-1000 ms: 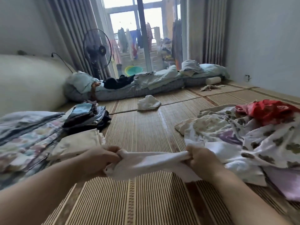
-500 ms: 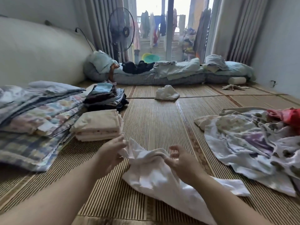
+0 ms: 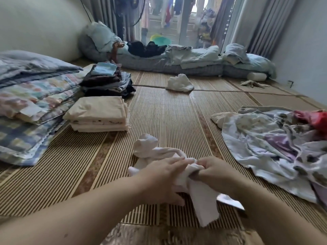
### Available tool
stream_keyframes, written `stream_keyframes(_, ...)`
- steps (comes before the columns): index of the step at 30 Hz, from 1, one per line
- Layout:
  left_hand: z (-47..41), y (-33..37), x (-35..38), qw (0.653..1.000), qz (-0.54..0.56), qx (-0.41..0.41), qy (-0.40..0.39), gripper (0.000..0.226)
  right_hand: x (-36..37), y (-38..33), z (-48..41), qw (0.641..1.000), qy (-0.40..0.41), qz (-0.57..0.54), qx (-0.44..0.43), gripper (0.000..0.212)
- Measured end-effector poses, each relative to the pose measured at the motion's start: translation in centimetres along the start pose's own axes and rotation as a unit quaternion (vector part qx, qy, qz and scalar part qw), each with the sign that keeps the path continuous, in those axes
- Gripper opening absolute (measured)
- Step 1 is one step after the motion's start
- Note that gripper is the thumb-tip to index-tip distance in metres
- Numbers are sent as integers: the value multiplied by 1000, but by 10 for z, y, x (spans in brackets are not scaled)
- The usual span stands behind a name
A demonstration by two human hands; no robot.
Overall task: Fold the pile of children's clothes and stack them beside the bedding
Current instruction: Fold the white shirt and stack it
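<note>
Spanning nearly the whole frame, a woven mat [image 3: 168, 112] is taken as the working floor. Folded bedding [image 3: 31, 96] is piled along the left edge. The unfolded pile [image 3: 265, 144] of printed children's clothes is spread at the right edge, so a good share of the task is judged to be left. Two finished stacks are set just beside the bedding: a dark stack [image 3: 106, 82] in the upper left and a cream stack [image 3: 99, 114] below it, nearer the camera.

A white garment [image 3: 201, 200] is found at lower centre, bunched and not yet squared. Its long axis is seen to run on a slant, from a crumpled end lying on the mat at centre, through the hands, to a flatter end trailing toward the lower right. The stacks lie up and to the left of it (the cream one is the nearer), so the left hand is judged better placed for the carry across.

The left hand [image 3: 162, 175] is laid over the cloth with fingers fairly straight on top and the thumb tucked beneath, so the fabric is pinched. The right hand [image 3: 214, 172] is curled tight round the same bunched middle. The two hands are held close together, almost touching, and both are clamped on the garment. The fold is judged barely begun, and the cloth will likely need to be spread flat first.
</note>
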State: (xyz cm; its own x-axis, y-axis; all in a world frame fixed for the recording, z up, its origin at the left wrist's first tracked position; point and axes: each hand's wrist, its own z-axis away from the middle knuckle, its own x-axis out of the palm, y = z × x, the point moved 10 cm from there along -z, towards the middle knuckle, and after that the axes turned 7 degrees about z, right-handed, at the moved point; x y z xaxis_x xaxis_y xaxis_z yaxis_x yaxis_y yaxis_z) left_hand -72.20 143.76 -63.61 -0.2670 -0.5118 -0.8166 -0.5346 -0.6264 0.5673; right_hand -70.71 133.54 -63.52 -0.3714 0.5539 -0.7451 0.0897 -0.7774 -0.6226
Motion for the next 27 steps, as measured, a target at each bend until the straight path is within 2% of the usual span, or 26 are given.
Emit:
stream_keyframes(2,0,-1,-15,996,34,-9,79,74,-12,-8,-4,989,47,-143,-3,22)
stream_keyframes(5,8,-21,-44,982,53,-70,168,10,-25,-16,-6,947,73,-312,-6,22)
stream_keyframes(6,11,-32,-49,977,76,-91,179,6,-29,-17,-7,927,75,-367,-3,25)
stream_keyframes(8,17,-44,-53,968,127,-122,179,24,-36,-13,-7,879,91,-467,17,33)
stream_keyframes(10,20,-47,-57,965,139,-132,179,31,-43,-6,-5,837,120,-533,31,20)
stream_keyframes(11,20,-45,-60,963,147,-130,184,29,-44,-4,-4,818,129,-559,34,11)
stream_keyframes(12,21,-43,-61,960,166,-125,190,15,-44,-3,-5,805,134,-578,35,8)
stream_keyframes(13,21,-39,-60,958,180,-126,183,14,-41,-5,-4,799,129,-586,37,11)
stream_keyframes(15,20,-29,-55,966,168,-108,166,72,-32,-14,-3,798,93,-595,35,16)
stream_keyframes(16,18,-19,-53,973,141,-88,159,85,-25,-21,-1,794,64,-604,32,18)
stream_keyframes(18,14,7,-50,980,105,-26,164,88,-12,-39,5,788,-9,-616,7,24)
stream_keyframes(20,13,18,-55,972,113,5,205,62,-4,-55,11,788,-67,-611,-29,31)
stream_keyframes(22,17,7,-67,950,181,-14,253,44,-3,-58,16,803,-72,-591,-27,36)
stream_keyframes(23,19,1,-71,940,215,-36,263,39,-6,-51,16,834,-43,-549,-16,37)
stream_keyframes(24,20,-7,-74,931,240,-59,269,33,-13,-40,15,883,4,-469,-7,36)
stream_keyframes(26,21,-19,-78,917,264,-100,281,26,-28,-23,19,972,92,-217,-3,27)
stream_keyframes(27,22,-26,-80,912,270,-119,285,22,-31,-18,22,989,111,-95,-4,19)
